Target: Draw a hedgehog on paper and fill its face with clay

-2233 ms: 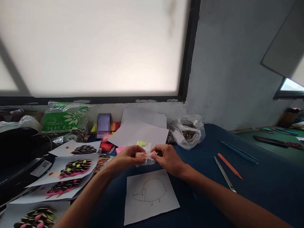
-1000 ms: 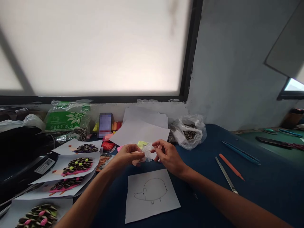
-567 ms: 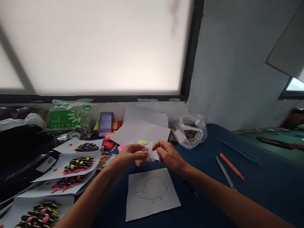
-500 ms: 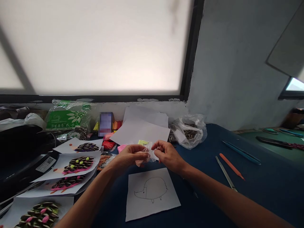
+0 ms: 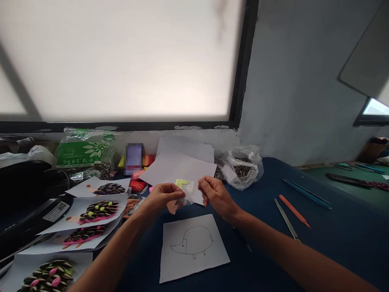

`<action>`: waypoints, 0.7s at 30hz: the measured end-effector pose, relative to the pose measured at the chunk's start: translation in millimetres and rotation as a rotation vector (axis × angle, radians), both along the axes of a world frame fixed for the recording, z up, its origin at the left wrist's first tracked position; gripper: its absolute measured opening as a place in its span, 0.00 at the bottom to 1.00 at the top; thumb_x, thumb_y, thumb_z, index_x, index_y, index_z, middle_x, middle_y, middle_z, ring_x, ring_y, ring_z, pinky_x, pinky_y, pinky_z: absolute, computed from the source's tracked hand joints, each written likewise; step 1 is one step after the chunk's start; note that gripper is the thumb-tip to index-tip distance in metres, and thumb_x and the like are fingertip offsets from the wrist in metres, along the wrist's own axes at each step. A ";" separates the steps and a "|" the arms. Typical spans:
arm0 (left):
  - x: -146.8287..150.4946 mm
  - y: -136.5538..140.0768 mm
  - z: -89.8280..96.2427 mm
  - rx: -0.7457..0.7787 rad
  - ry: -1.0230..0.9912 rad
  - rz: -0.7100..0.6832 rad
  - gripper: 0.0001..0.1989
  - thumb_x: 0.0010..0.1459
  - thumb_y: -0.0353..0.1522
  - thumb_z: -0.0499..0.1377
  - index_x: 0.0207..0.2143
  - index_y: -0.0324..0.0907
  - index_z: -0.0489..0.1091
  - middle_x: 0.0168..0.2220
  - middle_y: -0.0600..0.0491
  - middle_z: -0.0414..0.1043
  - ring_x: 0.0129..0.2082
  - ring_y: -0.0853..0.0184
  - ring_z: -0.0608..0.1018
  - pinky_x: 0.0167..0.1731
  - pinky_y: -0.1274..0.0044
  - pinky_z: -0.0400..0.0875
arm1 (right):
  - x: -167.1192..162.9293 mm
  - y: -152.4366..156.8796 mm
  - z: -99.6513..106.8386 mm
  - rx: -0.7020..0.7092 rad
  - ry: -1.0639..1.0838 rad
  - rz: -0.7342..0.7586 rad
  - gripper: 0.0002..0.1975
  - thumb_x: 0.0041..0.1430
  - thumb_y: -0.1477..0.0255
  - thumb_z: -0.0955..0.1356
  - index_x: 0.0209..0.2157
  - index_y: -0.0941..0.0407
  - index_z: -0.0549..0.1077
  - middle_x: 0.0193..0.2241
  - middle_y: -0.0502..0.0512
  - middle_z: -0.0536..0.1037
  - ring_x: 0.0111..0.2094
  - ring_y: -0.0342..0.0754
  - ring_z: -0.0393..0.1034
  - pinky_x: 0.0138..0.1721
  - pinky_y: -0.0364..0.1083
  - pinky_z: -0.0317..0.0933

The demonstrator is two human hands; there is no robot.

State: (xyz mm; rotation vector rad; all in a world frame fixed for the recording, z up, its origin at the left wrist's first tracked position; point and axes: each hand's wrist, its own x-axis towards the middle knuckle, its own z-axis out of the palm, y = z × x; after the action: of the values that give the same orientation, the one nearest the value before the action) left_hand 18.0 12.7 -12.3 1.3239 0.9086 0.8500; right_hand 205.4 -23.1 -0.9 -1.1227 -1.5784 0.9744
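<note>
Pinched in my left hand [image 5: 166, 196] is a small clear plastic bag [image 5: 189, 194] with something pale pink-orange inside its lower part. My right hand [image 5: 216, 195] is closed just right of the bag, apart from it; whether its fingertips hold a small piece is too fine to make out. Below both hands lies a white paper [image 5: 194, 249] with a pencil outline of a hedgehog. Behind the bag a yellow-green packet [image 5: 182, 182] shows in part.
Finished seed hedgehog pictures [image 5: 100, 211] overlap at left. A bag of sunflower seeds [image 5: 242, 168], blank sheets [image 5: 179, 162] and a green seed packet [image 5: 86, 150] stand along the wall. An orange tool [image 5: 294, 211], a metal blade [image 5: 286, 219] and blue tweezers [image 5: 306, 194] lie right.
My hands have moved apart. The right one has come away from the plastic bag and closed, while the left keeps its pinch on the bag, which hangs more spread out.
</note>
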 end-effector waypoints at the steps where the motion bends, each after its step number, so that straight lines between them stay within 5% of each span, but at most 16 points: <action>1: -0.3 0.4 -0.1 -0.016 -0.005 0.008 0.15 0.41 0.39 0.70 0.23 0.38 0.71 0.21 0.54 0.72 0.22 0.70 0.74 0.26 0.78 0.67 | 0.1 0.5 0.0 -0.029 0.016 0.001 0.16 0.64 0.61 0.59 0.27 0.55 0.63 0.19 0.44 0.61 0.16 0.38 0.55 0.18 0.39 0.55; 5: 1.5 -0.7 1.5 -0.048 -0.061 0.025 0.16 0.39 0.37 0.71 0.24 0.38 0.69 0.21 0.56 0.71 0.21 0.71 0.74 0.26 0.78 0.69 | 0.6 1.4 -0.2 -0.130 0.019 0.017 0.06 0.59 0.70 0.62 0.34 0.57 0.67 0.25 0.47 0.68 0.17 0.37 0.56 0.16 0.37 0.51; 10: 4.5 -4.8 6.2 -0.040 -0.132 -0.027 0.19 0.38 0.37 0.72 0.30 0.37 0.72 0.23 0.56 0.72 0.23 0.71 0.75 0.32 0.75 0.73 | 2.6 3.1 0.1 -0.137 -0.071 -0.021 0.11 0.57 0.78 0.59 0.32 0.59 0.72 0.24 0.48 0.66 0.18 0.37 0.53 0.18 0.38 0.48; 17: 5.5 -8.8 11.3 0.001 -0.077 -0.078 0.16 0.46 0.42 0.68 0.26 0.37 0.72 0.22 0.56 0.70 0.23 0.71 0.73 0.30 0.77 0.70 | -0.4 -2.9 -0.4 -0.039 -0.223 0.051 0.08 0.56 0.70 0.68 0.26 0.59 0.72 0.21 0.47 0.66 0.23 0.40 0.56 0.24 0.41 0.49; 21: 6.1 -7.8 12.7 0.066 0.003 -0.079 0.17 0.47 0.43 0.66 0.22 0.37 0.70 0.21 0.56 0.70 0.23 0.73 0.71 0.27 0.81 0.65 | -2.9 -4.3 -4.7 -0.016 -0.223 0.157 0.11 0.60 0.72 0.64 0.24 0.59 0.70 0.21 0.46 0.63 0.23 0.40 0.53 0.25 0.41 0.48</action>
State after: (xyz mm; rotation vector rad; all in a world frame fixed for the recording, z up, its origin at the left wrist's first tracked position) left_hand 24.1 4.9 0.4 1.4091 0.8307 0.8227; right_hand 202.5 -27.4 -5.6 -1.1637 -1.8638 0.9927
